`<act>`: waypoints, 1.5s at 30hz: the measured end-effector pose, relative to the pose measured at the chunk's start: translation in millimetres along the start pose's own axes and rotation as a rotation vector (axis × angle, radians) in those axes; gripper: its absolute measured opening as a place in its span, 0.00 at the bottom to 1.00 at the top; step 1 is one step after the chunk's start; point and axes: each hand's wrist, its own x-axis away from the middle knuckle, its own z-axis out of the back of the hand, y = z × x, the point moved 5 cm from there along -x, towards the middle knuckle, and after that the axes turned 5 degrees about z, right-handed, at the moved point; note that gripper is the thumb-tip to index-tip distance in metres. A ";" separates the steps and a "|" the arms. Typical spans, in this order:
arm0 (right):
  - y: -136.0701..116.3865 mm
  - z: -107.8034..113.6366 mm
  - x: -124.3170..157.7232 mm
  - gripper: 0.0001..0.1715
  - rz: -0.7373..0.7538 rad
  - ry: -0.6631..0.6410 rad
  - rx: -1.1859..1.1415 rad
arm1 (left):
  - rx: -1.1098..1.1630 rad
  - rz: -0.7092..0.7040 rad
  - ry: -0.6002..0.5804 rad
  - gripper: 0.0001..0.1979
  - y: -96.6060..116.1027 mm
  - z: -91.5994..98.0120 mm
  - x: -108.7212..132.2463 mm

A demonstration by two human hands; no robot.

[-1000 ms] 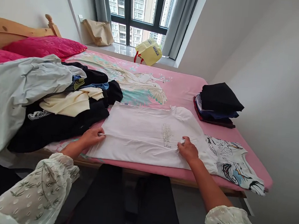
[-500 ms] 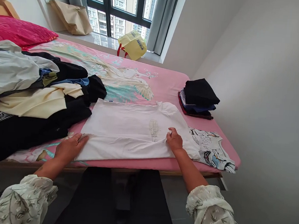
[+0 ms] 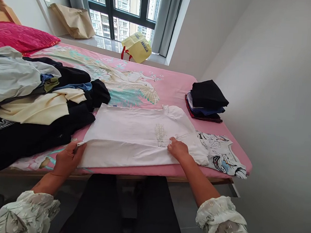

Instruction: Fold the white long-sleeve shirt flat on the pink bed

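Observation:
A white T-shirt (image 3: pixel 127 125) with a printed block of lines lies flat on the bed, its near side folded over in a long strip. My left hand (image 3: pixel 68 158) is closed on the hem at the left end, and a bit of white cloth shows raised between thumb and fingers. Near the print, my right hand (image 3: pixel 178 149) pinches the fabric along the fold. A piece of cloth with black line drawings (image 3: pixel 223 155) reaches out from the shirt's right end; whether it is a separate garment I cannot tell.
The pink bedsheet (image 3: pixel 174 85) is under everything. A loose heap of clothes (image 3: pixel 37 102) fills the left, and a folded stack (image 3: pixel 208 99) sits at the right near the wall. A yellow bag (image 3: pixel 136 47) and a brown paper bag (image 3: pixel 74 20) stand by the window.
My left hand has shifted slightly left and down, now gripping the hem with its corner lifted a little. My right hand has slid slightly left along the fold.

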 end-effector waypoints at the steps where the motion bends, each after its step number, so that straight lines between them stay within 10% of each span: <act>1: 0.5 -0.1 -0.7 0.16 -0.008 -0.014 0.001 | 0.031 -0.007 0.041 0.20 -2.1 1.9 3.2; 7: 7.3 5.3 10.2 0.15 -0.007 0.115 -0.065 | 0.066 -0.034 0.105 0.23 -8.0 5.5 13.2; 12: 6.0 5.2 29.4 0.19 0.065 0.263 -0.174 | -0.130 0.098 -0.063 0.23 -11.1 -0.3 -2.7; 16: -30.5 8.2 58.0 0.16 0.290 0.460 -0.281 | -0.071 -0.241 0.146 0.20 33.8 0.6 11.5; 20: -77.2 -7.6 77.7 0.18 0.527 0.392 -0.319 | -0.072 -0.773 -0.221 0.20 96.1 -39.4 57.6; 22: -72.7 -24.7 78.3 0.21 0.564 0.283 -0.233 | -0.175 -0.813 -0.363 0.21 94.8 -54.1 64.8; 30: 84.1 -38.2 55.9 0.30 0.018 0.137 0.038 | -0.498 -0.252 -0.280 0.33 -24.1 -20.5 -11.8; 38: 16.0 27.2 -10.7 0.16 0.223 0.398 -0.228 | -0.246 -0.642 -0.231 0.24 68.4 -39.5 -50.1; 45: -0.9 30.7 -121.3 0.17 0.304 0.250 -0.128 | -0.406 -0.484 -0.335 0.24 93.2 -81.7 -174.5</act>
